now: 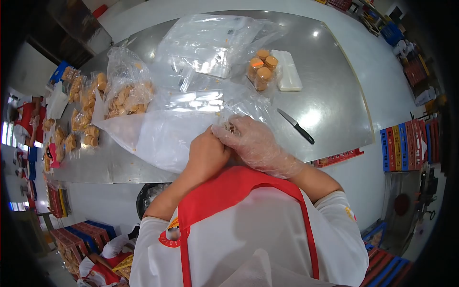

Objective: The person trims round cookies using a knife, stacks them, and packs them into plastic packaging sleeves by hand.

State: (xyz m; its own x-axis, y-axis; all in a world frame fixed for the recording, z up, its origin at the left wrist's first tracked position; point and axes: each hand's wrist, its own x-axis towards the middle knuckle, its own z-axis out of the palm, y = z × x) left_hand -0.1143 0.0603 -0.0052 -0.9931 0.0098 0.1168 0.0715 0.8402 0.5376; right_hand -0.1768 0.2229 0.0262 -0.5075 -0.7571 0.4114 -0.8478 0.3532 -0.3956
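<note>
My bare left hand [208, 152] is curled closed at the table's near edge, its fingertips meeting my right hand. On my right hand [253, 146] is a clear plastic glove, and its fingers are bent together. Between the fingertips is something small and greyish that I cannot make out. Just beyond both hands lies clear plastic sheeting [167, 131], spread flat and partly under them. A knife [297, 127] with a black handle rests to the right of my gloved hand.
On the metal table [330, 91] are a large open bag of round tan biscuits [126, 98], a small biscuit pack [262, 69], a white block-shaped bundle [288, 71] and stacked clear bags [205, 40]. Several filled packs [88, 107] line the left side. Co-workers [31, 117] are at far left.
</note>
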